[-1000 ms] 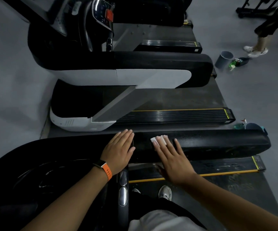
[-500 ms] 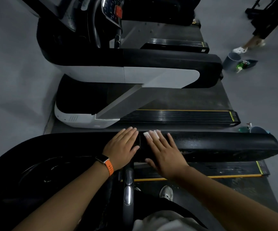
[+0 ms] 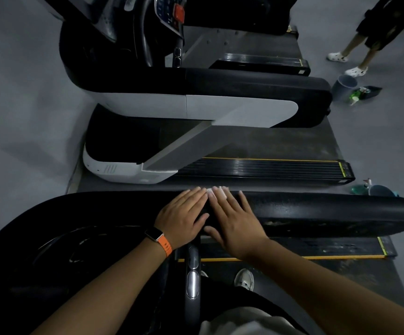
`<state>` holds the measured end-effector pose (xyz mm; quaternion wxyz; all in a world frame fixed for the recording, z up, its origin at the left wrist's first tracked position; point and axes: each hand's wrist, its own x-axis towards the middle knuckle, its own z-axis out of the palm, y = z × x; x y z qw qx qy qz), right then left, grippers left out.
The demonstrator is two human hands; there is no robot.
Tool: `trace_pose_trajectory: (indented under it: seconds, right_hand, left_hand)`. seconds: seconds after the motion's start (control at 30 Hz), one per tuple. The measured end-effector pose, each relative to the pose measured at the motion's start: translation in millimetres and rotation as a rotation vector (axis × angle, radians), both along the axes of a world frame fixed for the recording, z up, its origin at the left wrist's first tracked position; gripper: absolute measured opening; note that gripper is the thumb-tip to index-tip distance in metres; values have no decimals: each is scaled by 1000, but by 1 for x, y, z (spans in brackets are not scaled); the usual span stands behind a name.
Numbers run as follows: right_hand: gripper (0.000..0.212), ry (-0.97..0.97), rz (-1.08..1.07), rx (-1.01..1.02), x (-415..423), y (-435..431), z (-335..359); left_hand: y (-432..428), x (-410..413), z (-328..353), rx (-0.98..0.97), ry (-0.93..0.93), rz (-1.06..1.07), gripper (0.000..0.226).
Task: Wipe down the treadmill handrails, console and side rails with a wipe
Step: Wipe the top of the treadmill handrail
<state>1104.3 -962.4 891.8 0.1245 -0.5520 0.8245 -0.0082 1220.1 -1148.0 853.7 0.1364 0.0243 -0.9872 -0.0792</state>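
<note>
The right grip (image 3: pixel 236 218) lies flat with fingers straight, pressing the white wipe (image 3: pixel 212 192) onto the black handrail (image 3: pixel 329 213). The wipe shows only under its fingertips. The left grip (image 3: pixel 183 213), flat and holding nothing, rests on the handrail just beside it.

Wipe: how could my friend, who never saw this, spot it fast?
Find the long black padded handrail nearest the camera. On it, the small white wipe peeks out beyond the right hand pressing it flat. It is the only white thing on that black rail.
</note>
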Motion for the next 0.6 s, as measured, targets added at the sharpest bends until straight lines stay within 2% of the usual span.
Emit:
trace_pose_trajectory:
  seconds: [0.07,0.2,0.37,0.5,0.6]
  right_hand:
    - [80,50,8,-6,-5,23,-6]
    - [82,86,-115,-10,0,48,-12]
    - [78,125,32,-24,19,25,-17]
    - [81,175,-38,-41,10,62,-22]
    - [85,176,-15,-31,19,50,-23]
  left_hand:
    - [1,0,0,-5,15,-1,53]
    - [3,-1,-1,-30,43,1,52]
    - [1,1,-1,-36,41,-7,53]
    - [1,1,-4,-45,51,-3,53]
    - [1,0,-3,-43,51,-7,53]
